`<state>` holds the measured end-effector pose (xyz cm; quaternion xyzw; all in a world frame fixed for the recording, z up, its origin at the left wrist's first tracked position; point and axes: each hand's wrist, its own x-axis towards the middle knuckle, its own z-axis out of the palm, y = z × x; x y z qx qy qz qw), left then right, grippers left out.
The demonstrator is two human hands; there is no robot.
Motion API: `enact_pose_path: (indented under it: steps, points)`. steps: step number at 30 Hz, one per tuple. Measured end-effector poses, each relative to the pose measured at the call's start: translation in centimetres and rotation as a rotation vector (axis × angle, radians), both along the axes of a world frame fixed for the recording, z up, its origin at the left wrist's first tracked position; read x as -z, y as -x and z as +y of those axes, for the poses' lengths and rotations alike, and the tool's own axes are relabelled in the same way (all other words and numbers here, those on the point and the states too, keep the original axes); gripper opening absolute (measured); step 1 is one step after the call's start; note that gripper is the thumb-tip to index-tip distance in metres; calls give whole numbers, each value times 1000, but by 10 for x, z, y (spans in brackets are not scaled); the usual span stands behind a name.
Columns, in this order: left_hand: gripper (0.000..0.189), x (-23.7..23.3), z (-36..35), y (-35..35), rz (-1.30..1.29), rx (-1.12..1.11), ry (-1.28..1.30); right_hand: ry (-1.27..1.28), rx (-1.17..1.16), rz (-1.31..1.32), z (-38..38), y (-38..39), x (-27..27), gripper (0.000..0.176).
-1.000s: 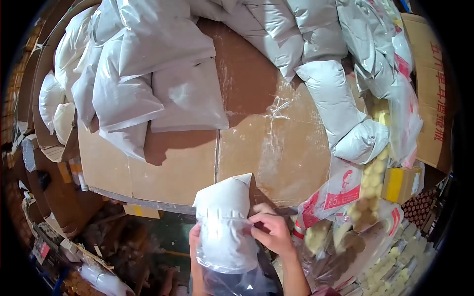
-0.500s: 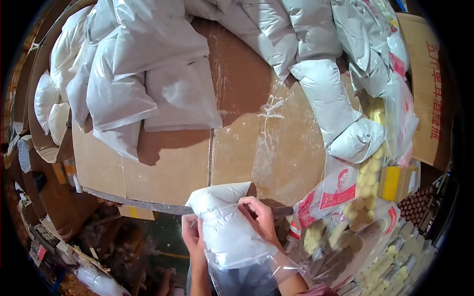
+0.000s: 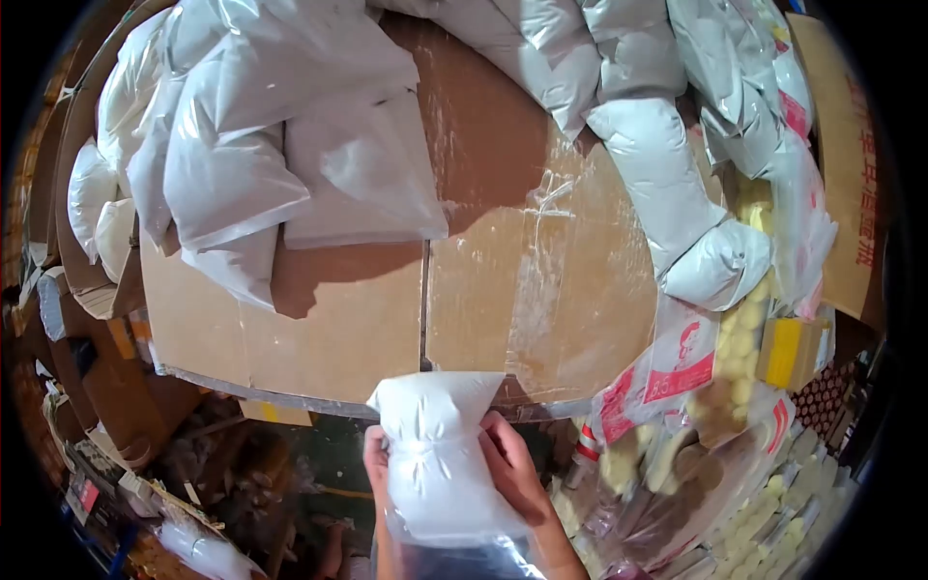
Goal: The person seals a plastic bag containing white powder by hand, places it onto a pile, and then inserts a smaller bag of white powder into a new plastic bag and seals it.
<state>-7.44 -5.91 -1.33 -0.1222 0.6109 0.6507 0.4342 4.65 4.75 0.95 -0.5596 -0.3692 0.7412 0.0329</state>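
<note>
At the near edge of the cardboard-topped table (image 3: 329,353), a white-filled clear bag (image 3: 445,474) is held upright between both hands, narrowed around its middle, its clear empty end hanging toward my body. My left hand (image 3: 377,464) grips its left side, with the fingers partly hidden behind it. On the right side, my right hand (image 3: 512,464) presses the bag with bent fingers. The top part of the bag overlaps the table edge.
Large white-filled bags (image 3: 232,164) lie piled at the table's left, with more bags (image 3: 648,174) along the back and right. A printed pink-and-white bag (image 3: 681,358), a small yellow-taped box (image 3: 788,353) and packs of pale round items (image 3: 773,522) are at the right.
The held bag has turned more upright and its clear end has swung down from the right. Both hands have shifted slightly around its sides. The camera view has shifted a little.
</note>
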Motion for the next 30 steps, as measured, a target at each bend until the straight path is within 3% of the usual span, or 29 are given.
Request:
enact_pose_path:
  steps: [2,5,7,9,12,14,16,21,23,25,26,28,30]
  points:
    - [18,2,-10,-2,-59,48,19,390,474,170,-14,1,-8,15]
    - [20,-2,-23,-9,-150,105,44,543,566,107,-16,2,-16,23]
    - [28,23,-43,0,-207,200,-188,428,330,77,-13,-8,-8,18]
    - [19,23,-33,19,-138,282,-97,390,234,177,-7,-24,13,12]
    - [10,4,-16,22,169,312,158,-511,-225,53,-1,-21,19,14]
    - [8,-6,1,14,471,220,209,-755,-245,-101,-8,-9,5,14]
    - [9,-4,-7,7,577,265,284,-818,-207,-77,-8,-4,2,17]
    - [10,-12,-9,9,668,425,225,-462,-47,-22,-12,-16,12,15]
    - [12,-19,-17,28,674,691,144,-435,-40,-18,-9,-17,10,11]
    - [13,-36,-7,48,703,927,3,-329,-124,71,-2,-30,2,9]
    - [13,-47,-1,54,613,971,-74,-276,-165,115,2,-38,-3,8]
    - [13,-59,-3,75,496,1259,-307,-290,-267,273,14,-47,-20,3]
    - [17,-74,-8,86,367,1529,-426,-134,-493,439,37,-52,-46,3]
